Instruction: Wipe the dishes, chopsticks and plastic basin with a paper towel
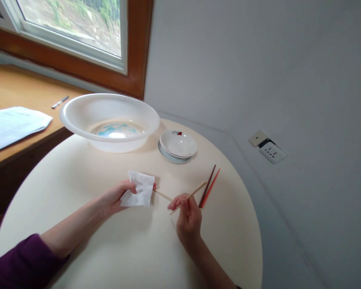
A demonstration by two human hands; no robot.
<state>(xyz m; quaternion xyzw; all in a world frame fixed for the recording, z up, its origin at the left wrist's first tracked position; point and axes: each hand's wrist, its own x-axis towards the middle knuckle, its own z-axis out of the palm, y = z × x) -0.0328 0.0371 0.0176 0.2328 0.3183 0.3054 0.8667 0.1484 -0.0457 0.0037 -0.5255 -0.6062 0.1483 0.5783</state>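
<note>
My left hand (124,194) is closed on a white tissue (142,188), its thumb pressed on top. From the tissue's right edge a light wooden chopstick (164,195) runs to the fingers of my right hand (189,218). That hand pinches a second light wooden chopstick (197,188), which slants up to the right. Whether the right fingers also grip the first chopstick, I cannot tell. Just right of that hand, a dark brown chopstick (208,182) and a red chopstick (212,188) lie side by side on the round table (108,249).
A large translucent white basin (123,144) stands at the back of the table. Beside it are stacked white dishes (180,144). On the wooden desk (27,86) at left lie papers (15,124) and a pen (60,102). The wall (228,60) borders the right side.
</note>
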